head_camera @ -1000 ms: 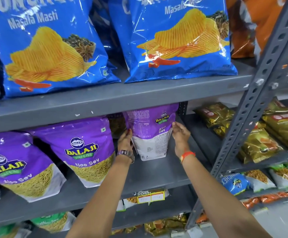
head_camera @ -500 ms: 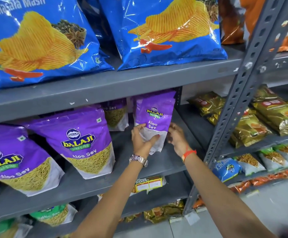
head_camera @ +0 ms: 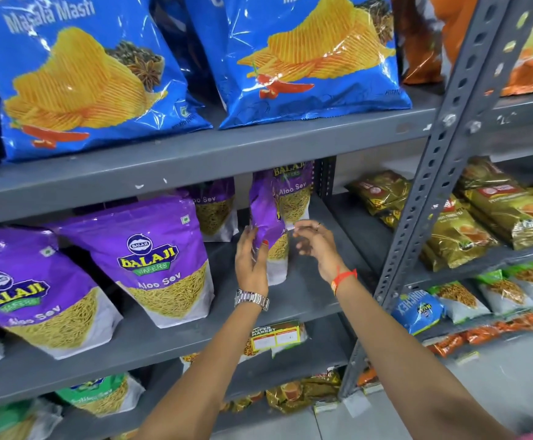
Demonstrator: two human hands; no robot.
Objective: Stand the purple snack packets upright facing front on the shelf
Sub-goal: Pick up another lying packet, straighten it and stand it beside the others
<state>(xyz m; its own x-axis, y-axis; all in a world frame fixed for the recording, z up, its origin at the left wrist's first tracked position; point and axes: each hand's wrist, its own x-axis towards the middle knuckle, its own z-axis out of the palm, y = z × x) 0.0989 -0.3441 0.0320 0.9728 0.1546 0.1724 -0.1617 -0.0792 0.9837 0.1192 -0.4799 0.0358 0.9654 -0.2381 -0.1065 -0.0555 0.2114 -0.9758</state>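
A purple Aloo Sev packet (head_camera: 273,217) stands on the grey middle shelf (head_camera: 303,296), turned almost edge-on, its front facing right. My left hand (head_camera: 252,260) grips its left side, thumb on the foil. My right hand (head_camera: 316,246) pinches its right edge with curled fingertips. Right behind it stands another purple packet (head_camera: 295,193), front showing. A third (head_camera: 215,211) stands at the back to the left. Two larger-looking purple packets (head_camera: 160,262) (head_camera: 30,296) lean back near the shelf's front, facing forward.
Blue Masala Masti crisp bags (head_camera: 309,58) fill the shelf above, whose edge (head_camera: 227,154) overhangs my hands. A grey perforated upright (head_camera: 430,185) rises on the right, with gold packets (head_camera: 462,230) beyond it. Green and gold packets lie on lower shelves.
The held packet has been turned from back-facing, through front-facing, to nearly edge-on, and sits deeper on the shelf. My left hand slid onto its left side; my right loosened to a fingertip pinch.
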